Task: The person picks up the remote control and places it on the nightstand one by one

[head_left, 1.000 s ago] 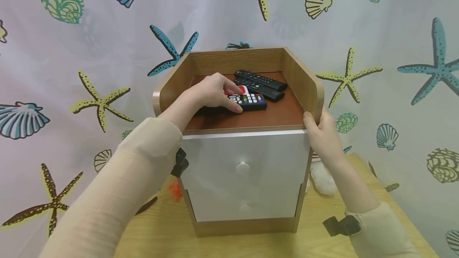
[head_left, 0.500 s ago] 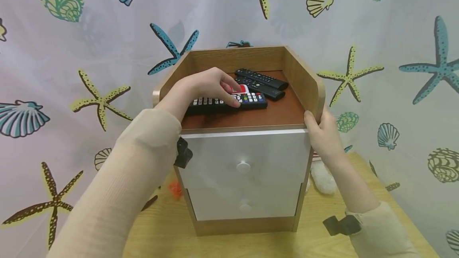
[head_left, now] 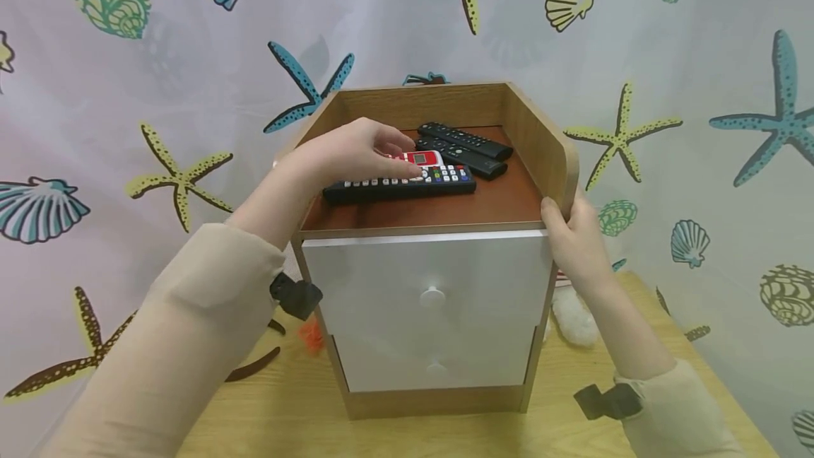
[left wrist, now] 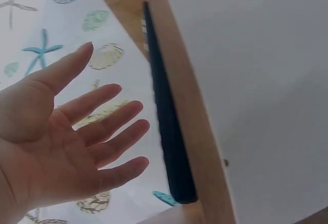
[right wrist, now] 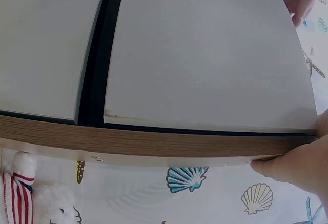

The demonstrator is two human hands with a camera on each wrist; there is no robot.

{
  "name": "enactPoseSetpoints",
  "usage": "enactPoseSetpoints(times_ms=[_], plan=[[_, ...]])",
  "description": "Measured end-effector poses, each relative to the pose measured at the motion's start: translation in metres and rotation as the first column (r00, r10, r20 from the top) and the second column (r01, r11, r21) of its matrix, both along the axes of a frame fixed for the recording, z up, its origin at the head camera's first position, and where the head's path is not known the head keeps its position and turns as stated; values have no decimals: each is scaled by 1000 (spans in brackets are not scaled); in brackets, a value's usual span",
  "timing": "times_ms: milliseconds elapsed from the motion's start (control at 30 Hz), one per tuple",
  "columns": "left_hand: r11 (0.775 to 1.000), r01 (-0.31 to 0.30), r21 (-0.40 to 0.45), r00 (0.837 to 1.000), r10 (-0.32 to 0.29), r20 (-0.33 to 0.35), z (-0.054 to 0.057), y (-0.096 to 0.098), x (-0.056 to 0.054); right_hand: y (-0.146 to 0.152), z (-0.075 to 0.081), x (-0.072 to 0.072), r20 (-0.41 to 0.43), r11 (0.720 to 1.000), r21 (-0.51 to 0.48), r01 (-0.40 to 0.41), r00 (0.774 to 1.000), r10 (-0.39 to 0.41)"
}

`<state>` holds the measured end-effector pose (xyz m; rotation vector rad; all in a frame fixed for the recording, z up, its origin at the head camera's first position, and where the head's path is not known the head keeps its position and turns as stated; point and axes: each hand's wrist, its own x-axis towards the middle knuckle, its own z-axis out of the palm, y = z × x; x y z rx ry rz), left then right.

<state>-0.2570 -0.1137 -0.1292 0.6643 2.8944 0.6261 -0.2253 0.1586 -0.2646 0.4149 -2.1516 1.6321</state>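
Observation:
My left hand (head_left: 356, 153) hovers over the top of a small bedside cabinet (head_left: 381, 302) with white drawers. In the left wrist view its fingers are spread and hold nothing, apart from a black remote control (left wrist: 166, 116). That remote (head_left: 407, 191) lies lengthwise along the front of the brown top, buttons up. Behind it is a red and white handheld device (head_left: 427, 157), partly hidden by my fingers. Two more black remotes (head_left: 467, 160) lie crossed toward the back right. My right hand (head_left: 575, 235) grips the front edge of the cabinet's right side panel (head_left: 552, 154).
Raised wooden panels edge the top at left, back and right. The cabinet stands on a light wooden table (head_left: 445, 437) before a shell-patterned curtain (head_left: 693, 126). White fluffy stuff (head_left: 574, 316) lies right of it, something orange (head_left: 311, 336) left.
My left hand has come up off the front black remote, its fingers straightening, and has drawn back a little to the left. That remote lies still; my right hand keeps its grip.

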Motion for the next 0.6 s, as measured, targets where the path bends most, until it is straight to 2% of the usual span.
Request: enactPoseSetpoints(times_ms=[100, 200, 300, 367, 500, 600], plan=[[999, 30, 45, 997, -27, -67, 2, -5, 18, 1, 0, 0, 0, 1000, 0, -3, 1000, 3], [996, 42, 75, 988, -30, -151, 2, -11, 44, 1, 0, 1, 0, 1000, -3, -14, 1000, 14], [993, 22, 116, 975, 4, -223, -2, -18, 71, 1, 1, 1, -1, 1000, -4, -17, 1000, 17], [987, 0, 160, 961, 44, -273, -8, -25, 85, 1, 1, 1, -6, 1000, -6, -19, 1000, 19], [958, -44, 284, 927, 145, -346, -23, -44, 103, 1, 0, 1, -10, 1000, -7, -12, 1000, 12], [909, -45, 414, 912, 206, -355, -39, -61, 110, 0, 0, 0, -8, 1000, -6, -14, 1000, 14]])
